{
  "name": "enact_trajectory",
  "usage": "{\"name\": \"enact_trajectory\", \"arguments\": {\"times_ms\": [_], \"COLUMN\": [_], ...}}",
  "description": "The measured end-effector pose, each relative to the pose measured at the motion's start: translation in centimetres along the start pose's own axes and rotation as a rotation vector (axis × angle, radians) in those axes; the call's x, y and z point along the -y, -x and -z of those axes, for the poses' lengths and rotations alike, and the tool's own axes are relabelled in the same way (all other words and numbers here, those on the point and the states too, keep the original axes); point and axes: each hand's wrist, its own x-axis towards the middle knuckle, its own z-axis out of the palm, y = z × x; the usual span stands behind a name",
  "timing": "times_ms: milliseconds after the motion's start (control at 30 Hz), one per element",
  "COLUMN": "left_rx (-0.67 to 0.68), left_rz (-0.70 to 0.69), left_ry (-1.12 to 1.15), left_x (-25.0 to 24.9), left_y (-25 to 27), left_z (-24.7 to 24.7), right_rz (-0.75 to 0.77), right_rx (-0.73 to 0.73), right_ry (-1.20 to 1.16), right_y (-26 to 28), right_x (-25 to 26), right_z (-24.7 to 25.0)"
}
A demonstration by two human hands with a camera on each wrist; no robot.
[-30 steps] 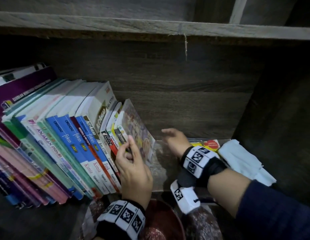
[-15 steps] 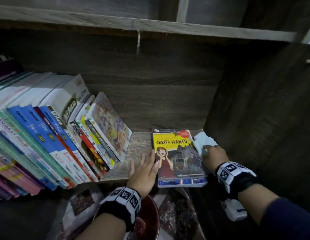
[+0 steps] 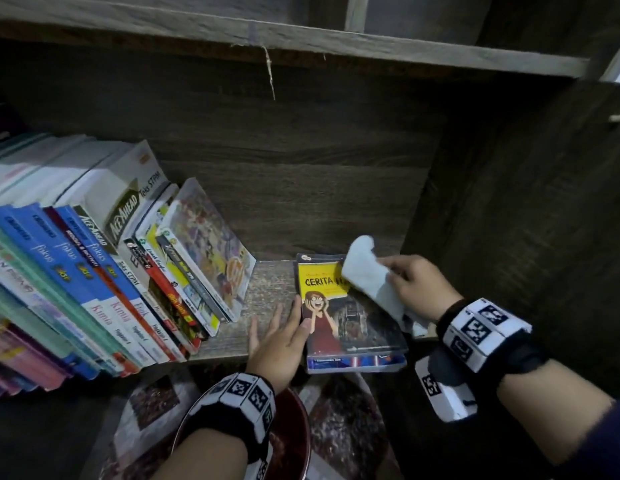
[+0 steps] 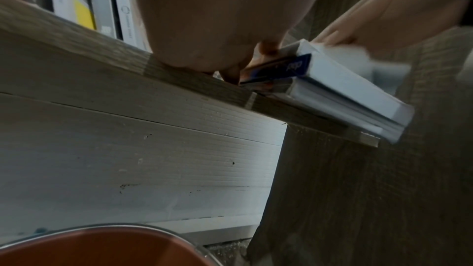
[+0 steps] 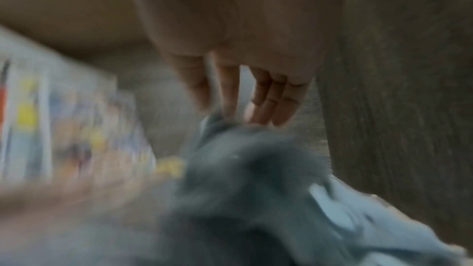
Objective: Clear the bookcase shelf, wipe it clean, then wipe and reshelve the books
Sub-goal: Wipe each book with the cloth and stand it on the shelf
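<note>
A yellow "Cerita Hantu" book (image 3: 336, 327) lies flat on top of another book at the right end of the wooden shelf (image 3: 267, 282), its front edge overhanging. My left hand (image 3: 279, 341) rests on the shelf with straight fingers, thumb against the book's left edge. My right hand (image 3: 417, 289) grips a white cloth (image 3: 365, 271) held over the book's upper right corner. In the left wrist view the book stack (image 4: 345, 92) juts past the shelf edge (image 4: 128, 64). The right wrist view is blurred; the cloth (image 5: 256, 189) hangs from my fingers (image 5: 268, 104).
A row of books (image 3: 128, 271) leans rightward along the left part of the shelf. The bookcase side wall (image 3: 509, 237) stands close on the right. Below the shelf sits a round red bowl (image 3: 287, 438) on patterned paper.
My left hand left the leaning books and came to the flat book's left edge. My right hand picked up the cloth beside the book and brought it over the cover.
</note>
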Motion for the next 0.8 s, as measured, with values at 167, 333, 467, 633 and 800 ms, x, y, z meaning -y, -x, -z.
{"name": "enact_trajectory", "arguments": {"times_ms": [167, 333, 467, 633, 800], "left_rx": [-0.023, -0.02, -0.033, -0.055, -0.093], "left_rz": [-0.008, -0.028, -0.081, -0.09, -0.073], "left_ry": [-0.009, 0.015, -0.011, -0.084, -0.086], "left_x": [-0.3, -0.5, -0.6, -0.3, 0.4], "left_y": [0.3, 0.4, 0.6, 0.4, 0.0], "left_z": [-0.1, 0.1, 0.2, 0.0, -0.8], "right_rz": [0.079, 0.058, 0.036, 0.151, 0.2], "right_rx": [0.435, 0.461, 0.428, 0.487, 0.52], "right_ry": [0.558, 0.534, 0.574, 0.565, 0.527], "right_y": [0.0, -2.1, -5.6, -6.5, -3.7], "right_x": [-0.9, -1.7, -1.3, 0.0, 0.1], "right_z": [-4.8, -6.0, -6.3, -7.0, -6.7]}}
